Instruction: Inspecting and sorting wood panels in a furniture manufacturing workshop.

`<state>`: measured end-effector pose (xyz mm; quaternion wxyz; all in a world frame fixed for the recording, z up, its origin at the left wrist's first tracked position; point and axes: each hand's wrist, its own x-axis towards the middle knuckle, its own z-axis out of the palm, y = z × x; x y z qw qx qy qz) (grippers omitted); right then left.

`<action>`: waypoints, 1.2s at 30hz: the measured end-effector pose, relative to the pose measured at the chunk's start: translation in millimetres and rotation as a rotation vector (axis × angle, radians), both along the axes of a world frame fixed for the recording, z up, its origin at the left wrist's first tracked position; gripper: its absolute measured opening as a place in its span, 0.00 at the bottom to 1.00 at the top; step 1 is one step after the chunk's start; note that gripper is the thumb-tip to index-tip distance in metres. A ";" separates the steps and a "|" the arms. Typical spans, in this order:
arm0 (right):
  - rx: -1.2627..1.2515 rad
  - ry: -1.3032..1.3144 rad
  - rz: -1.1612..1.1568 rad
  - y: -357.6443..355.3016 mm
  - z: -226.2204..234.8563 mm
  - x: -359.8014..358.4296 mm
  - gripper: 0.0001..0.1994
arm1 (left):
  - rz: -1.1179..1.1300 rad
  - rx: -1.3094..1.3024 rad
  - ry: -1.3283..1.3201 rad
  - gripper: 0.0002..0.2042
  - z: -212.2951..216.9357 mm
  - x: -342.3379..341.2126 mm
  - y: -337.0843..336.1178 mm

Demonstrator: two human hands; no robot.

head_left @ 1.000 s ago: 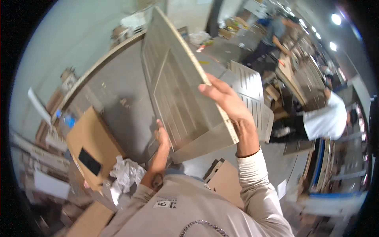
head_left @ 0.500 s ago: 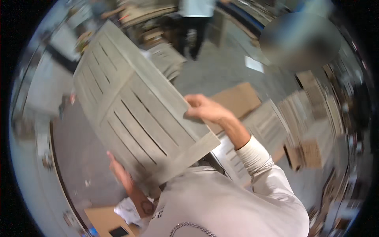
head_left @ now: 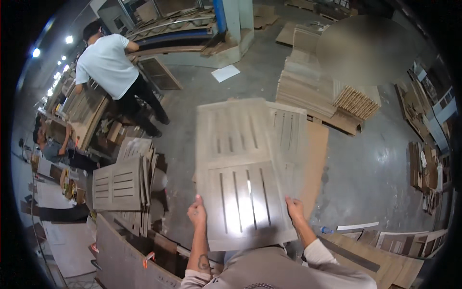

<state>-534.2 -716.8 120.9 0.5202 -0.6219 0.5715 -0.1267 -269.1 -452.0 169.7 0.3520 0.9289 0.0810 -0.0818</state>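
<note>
Left hand (head_left: 197, 212) and right hand (head_left: 295, 210) grip the board (head_left: 243, 164) at its sides, good spots, though partly blurry, it's probably stiff.

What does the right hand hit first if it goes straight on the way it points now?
The grooved panel: the right hand is at its right edge and angles up-left across it. Whether it would pass over or under the face is unclear from this one view.
</note>
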 end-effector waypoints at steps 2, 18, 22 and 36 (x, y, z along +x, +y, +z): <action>0.072 -0.068 -0.138 -9.1 -3.7 -26.7 0.24 | -0.118 0.013 0.016 0.34 -21.9 9.7 -42.9; 0.095 0.025 -0.369 -82.9 -51.7 -31.6 0.28 | -0.415 0.026 0.088 0.33 -110.5 58.6 -187.3; 0.196 0.145 -0.303 -96.4 -28.1 -21.2 0.28 | -0.404 0.012 0.152 0.32 -121.2 53.4 -190.2; 0.413 0.398 -0.078 -30.5 -147.8 -68.5 0.22 | -0.167 -0.332 0.769 0.20 -177.4 5.8 25.5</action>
